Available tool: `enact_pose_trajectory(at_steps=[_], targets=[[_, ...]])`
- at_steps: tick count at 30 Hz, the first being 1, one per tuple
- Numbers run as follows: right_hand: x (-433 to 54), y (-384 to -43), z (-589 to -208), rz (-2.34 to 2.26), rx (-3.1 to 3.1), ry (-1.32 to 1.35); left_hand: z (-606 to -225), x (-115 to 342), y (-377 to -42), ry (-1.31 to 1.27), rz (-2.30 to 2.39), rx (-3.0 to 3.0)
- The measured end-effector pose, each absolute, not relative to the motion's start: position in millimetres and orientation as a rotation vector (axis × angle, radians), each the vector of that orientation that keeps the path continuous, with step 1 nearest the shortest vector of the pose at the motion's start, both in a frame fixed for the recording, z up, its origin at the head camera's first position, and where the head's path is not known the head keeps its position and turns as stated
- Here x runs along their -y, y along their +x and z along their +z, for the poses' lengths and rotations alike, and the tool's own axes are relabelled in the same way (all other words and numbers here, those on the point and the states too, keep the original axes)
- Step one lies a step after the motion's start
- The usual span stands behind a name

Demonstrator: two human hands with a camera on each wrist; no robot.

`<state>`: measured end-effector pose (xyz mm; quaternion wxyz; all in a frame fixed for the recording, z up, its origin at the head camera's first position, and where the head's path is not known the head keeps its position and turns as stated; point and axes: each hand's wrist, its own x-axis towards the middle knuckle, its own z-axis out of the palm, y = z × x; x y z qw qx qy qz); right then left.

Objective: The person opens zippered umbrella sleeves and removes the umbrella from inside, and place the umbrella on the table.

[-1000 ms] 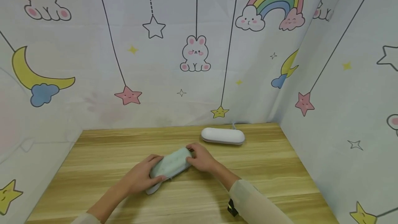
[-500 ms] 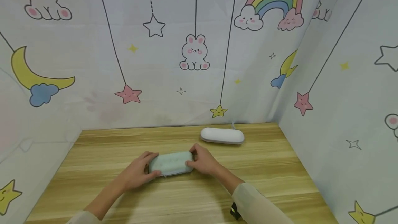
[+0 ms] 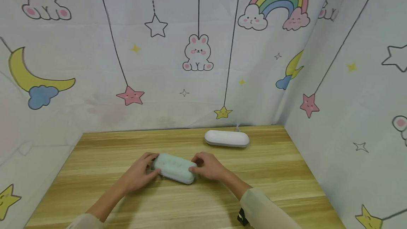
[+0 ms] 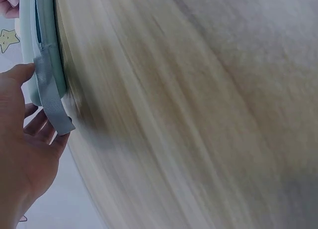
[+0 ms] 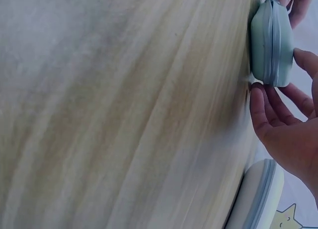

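Observation:
A light green zippered case (image 3: 175, 169) with rounded ends lies on the wooden table (image 3: 178, 207), its right end angled toward the person. My left hand (image 3: 140, 172) grips its left end, thumb on the near side and fingers on the far side. A grey strap (image 4: 49, 90) hangs from that end in the left wrist view, across the fingers. At the right end, my right hand (image 3: 208, 166) holds the case between thumb and curled fingers. The right wrist view shows the thumb on the upper face of the case (image 5: 258, 45) and the fingertips low at its end.
A white rounded case (image 3: 226, 139) lies near the back edge, right of centre; its zipper side shows in the right wrist view. A small black item with a yellow mark (image 3: 242, 217) sits beside the right sleeve (image 3: 264, 209). Cartoon-printed sheets (image 3: 165, 112) enclose the table.
The green case has turned clockwise: its right end has swung nearer and its left end farther away. The strap visible earlier in the head view is now hidden there. Both hands stay at its ends.

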<state>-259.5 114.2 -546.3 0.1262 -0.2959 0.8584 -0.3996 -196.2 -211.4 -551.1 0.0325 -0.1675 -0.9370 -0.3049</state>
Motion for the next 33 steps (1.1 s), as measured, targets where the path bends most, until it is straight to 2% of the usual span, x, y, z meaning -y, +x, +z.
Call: enact_pose_trajectory(at_steps=[9, 17, 26, 33], targets=[[-114, -253, -547, -1.199, -2.450, -0.873, -555, 203, -197, -0.493, -0.796, 2.711], [-108, -248, -545, -1.226, -2.392, -0.820, -547, 183, -189, -0.227, -0.669, 2.699], [-96, -238, -535, -1.272, -2.374, -0.812, -531, 159, -178, -0.037, -0.797, 2.916], [-88, -234, -534, -1.296, -2.381, -0.801, -527, 150, -173, -0.035, -0.940, 2.966]])
